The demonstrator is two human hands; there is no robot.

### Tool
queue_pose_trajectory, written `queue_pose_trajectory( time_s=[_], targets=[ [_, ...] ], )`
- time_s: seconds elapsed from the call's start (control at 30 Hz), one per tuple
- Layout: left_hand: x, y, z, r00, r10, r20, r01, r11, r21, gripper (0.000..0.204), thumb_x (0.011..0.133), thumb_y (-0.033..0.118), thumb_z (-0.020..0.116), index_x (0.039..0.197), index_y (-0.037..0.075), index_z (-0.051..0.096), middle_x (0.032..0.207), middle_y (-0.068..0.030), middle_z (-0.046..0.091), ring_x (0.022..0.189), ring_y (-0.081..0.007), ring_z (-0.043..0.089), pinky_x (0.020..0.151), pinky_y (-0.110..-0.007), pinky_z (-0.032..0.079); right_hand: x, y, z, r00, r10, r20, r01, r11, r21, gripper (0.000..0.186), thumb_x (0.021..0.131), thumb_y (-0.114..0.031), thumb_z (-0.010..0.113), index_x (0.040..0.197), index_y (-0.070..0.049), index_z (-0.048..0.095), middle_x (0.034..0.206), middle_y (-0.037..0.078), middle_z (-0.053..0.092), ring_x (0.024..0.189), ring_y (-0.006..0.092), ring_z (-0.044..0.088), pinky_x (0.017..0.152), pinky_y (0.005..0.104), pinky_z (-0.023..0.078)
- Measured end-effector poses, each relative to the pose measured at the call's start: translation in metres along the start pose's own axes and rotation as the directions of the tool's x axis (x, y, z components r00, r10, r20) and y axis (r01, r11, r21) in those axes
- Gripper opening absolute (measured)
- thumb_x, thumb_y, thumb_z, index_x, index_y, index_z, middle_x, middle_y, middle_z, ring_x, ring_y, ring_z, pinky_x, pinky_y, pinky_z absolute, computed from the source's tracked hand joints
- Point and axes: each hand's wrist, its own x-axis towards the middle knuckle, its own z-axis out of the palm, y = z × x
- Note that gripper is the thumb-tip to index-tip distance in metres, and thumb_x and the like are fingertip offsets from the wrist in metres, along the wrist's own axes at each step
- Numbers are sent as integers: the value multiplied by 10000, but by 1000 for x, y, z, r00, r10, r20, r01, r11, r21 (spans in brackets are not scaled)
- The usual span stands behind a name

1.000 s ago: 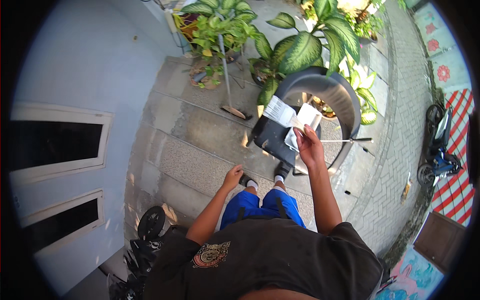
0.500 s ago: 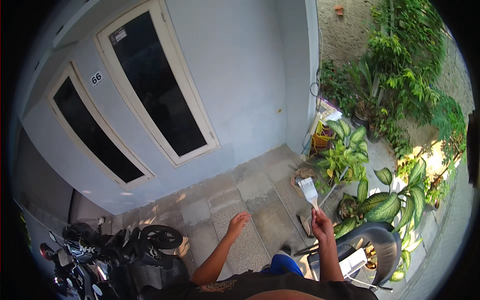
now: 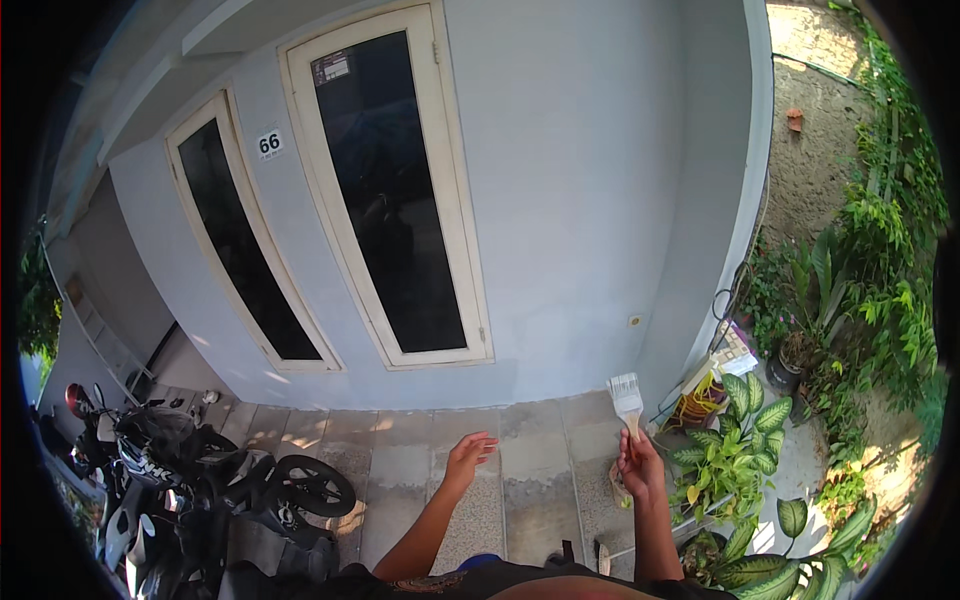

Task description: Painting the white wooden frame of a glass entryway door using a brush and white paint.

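A flat paintbrush [image 3: 626, 396] with pale bristles and a light handle stands upright in my right hand [image 3: 641, 467], its bristle end pointing up and away from me. My right fingers are wrapped round the handle. To the left, my left hand [image 3: 469, 462] hangs in the air over the paving, holding nothing, its fingers stretched and a little apart. Beyond both hands rises a pale blue-grey wall [image 3: 570, 230] with two tall dark-glass windows in cream frames, a wide one [image 3: 385, 200] and a narrower one [image 3: 250, 240]. Neither the brush nor a hand touches the wall.
A black motorcycle [image 3: 190, 470] stands at the lower left. On the right are potted leafy plants [image 3: 735, 450], and a cable [image 3: 735, 295] runs down the wall's corner. Tiled paving [image 3: 540, 480] lies between me and the wall.
My view has swung up and to the right-hand wall now fills more of it. The chair at lower right has left the picture. My right hand still grips the paintbrush; my left stays raised.
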Motion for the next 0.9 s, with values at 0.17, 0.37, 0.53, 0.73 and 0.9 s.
queue_pose_trajectory(
  time_s=[0.17,0.37,0.53,0.73,0.9],
  targets=[
    [57,13,-25,996,72,-55,-72,997,-4,289,1023,208,492,1273,78,557,1194,-69,673,1035,-147,619,880,-308,470,116,-8,97,997,-59,-45,41,939,-340,420,931,-78,538,1337,-126,439,1154,76,664,879,148,659,636,273,495],
    [147,31,-101,979,166,-116,-161,986,51,287,1023,204,496,1270,70,555,1191,-92,669,1031,-159,624,880,-305,467,269,3,231,970,-107,220,161,956,-246,439,874,14,484,1293,-96,414,827,56,537,550,93,381,487,242,316],
    [221,65,-166,951,255,-176,-239,965,106,286,1029,207,477,1266,65,552,1177,-97,672,1040,-180,626,892,-319,470,375,11,360,907,-266,327,371,873,-317,431,891,-8,465,1313,-85,419,794,28,508,504,61,309,466,225,266],
    [302,115,-223,933,320,-163,-294,941,168,274,1013,168,508,1260,60,557,1176,-107,673,1023,-177,625,868,-309,462,484,-2,542,738,-455,499,615,757,-219,292,1009,-203,470,1275,-80,474,786,12,518,514,52,327,470,224,276],
    [363,152,-234,898,392,-197,-351,911,214,275,1016,161,498,1260,49,555,1163,-113,675,1029,-177,625,878,-314,469,576,-30,705,472,-653,592,854,506,-122,286,1003,-193,502,1248,-46,497,816,46,541,544,74,391,485,252,341]
  ],
)
